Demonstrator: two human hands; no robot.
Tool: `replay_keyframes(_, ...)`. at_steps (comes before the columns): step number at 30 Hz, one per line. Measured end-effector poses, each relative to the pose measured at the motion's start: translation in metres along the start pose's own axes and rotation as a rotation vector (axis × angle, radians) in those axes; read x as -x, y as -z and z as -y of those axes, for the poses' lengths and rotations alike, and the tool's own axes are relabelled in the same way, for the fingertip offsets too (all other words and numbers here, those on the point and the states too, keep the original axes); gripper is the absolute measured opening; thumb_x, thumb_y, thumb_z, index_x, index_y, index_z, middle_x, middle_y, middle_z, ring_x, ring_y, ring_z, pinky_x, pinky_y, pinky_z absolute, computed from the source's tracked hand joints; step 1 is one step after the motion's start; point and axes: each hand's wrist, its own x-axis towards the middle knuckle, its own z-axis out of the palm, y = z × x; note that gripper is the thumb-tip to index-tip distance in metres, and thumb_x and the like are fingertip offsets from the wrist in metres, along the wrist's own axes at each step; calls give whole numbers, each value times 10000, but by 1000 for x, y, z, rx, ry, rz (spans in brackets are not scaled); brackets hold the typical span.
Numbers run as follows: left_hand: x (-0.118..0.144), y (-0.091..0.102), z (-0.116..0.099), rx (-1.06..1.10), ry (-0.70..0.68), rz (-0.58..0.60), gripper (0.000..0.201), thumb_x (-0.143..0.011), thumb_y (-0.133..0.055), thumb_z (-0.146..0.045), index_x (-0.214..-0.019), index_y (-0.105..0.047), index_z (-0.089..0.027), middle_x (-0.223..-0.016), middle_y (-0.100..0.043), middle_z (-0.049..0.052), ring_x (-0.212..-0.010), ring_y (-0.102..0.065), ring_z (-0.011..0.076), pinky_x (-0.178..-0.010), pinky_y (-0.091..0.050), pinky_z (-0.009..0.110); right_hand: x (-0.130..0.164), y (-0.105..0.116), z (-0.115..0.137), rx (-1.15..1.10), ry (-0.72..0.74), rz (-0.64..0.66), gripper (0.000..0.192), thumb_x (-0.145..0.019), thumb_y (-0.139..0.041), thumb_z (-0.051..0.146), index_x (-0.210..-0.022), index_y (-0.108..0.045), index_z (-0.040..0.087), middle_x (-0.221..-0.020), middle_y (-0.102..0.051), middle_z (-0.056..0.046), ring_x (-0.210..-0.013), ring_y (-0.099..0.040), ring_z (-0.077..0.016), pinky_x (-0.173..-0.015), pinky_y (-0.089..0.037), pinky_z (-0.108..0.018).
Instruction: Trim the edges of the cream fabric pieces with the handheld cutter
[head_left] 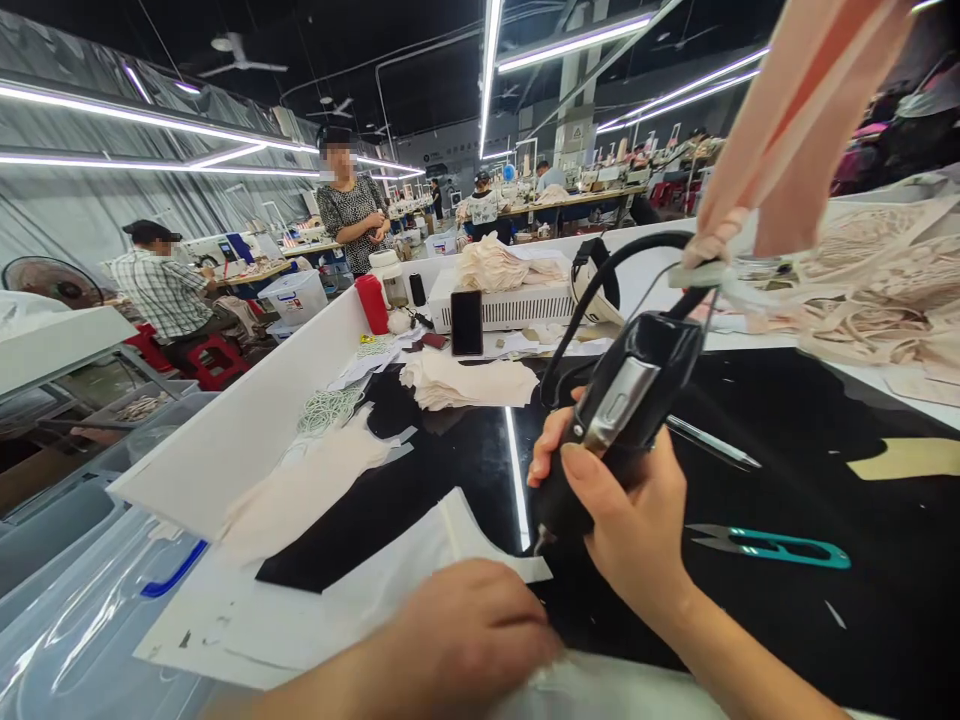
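My right hand (626, 500) is wrapped round a black corded hand tool (630, 380) with a silver metal plate on its side. The tool's narrow tip points down close to the black tabletop (750, 620). My left hand (472, 620) is blurred by motion over the front of the work surface, its fingertips hidden. Beside it lies a white fabric piece (420, 540) with a curved edge, its narrow end near the tool's tip. To the right of my right hand rest a pen (712, 443) and turquoise thread snips (780, 548).
Stacked pale fabric pieces (465, 382) lie behind the tool, near a phone (466, 323) propped against a white box (517, 305). Pale straps (885, 260) heap at right. Pink fabric strips (795, 130) hang above the tool's cable. Several people work in the background.
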Motion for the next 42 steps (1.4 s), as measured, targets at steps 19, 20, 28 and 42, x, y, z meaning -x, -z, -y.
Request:
replay_keyframes(19,18,25,35,-80,182,-67,235,-1119,-475,-164,-1128,-708,-148,-1102,-740,89,-1069,-689,214,-941,-602,329,22,24,11,15,-26,13,346,-892,-832,383,-1161,-632,298,-861,-675,-7,-634,-663,-180,-572,-612,-347)
replay_keyframes(20,16,25,35,-85,168,-77,230,-1118,-475,-161,-1144,-702,-141,-1125,-738,94,-1094,-684,216,-966,-598,331,22,25,12,12,-28,9,344,-887,-836,386,-1152,-636,297,-855,-673,-8,-630,-662,-181,-563,-613,-347)
replay_keyframes(28,12,14,50,-74,193,-86,223,-1120,-481,-171,-1179,-696,-150,-1173,-741,82,-1125,-696,209,-996,-611,328,24,31,12,33,-28,22,372,-871,-845,412,-1169,-645,311,-843,-670,-12,-636,-669,-204,-571,-623,-376)
replay_keyframes(42,23,18,48,-140,134,-58,284,-1147,-410,-181,-1229,-677,-133,-1233,-732,104,-1176,-704,198,-1031,-616,311,26,29,25,76,-23,-30,368,-840,-858,445,-1095,-647,285,-765,-657,-6,-591,-649,-206,-534,-624,-363)
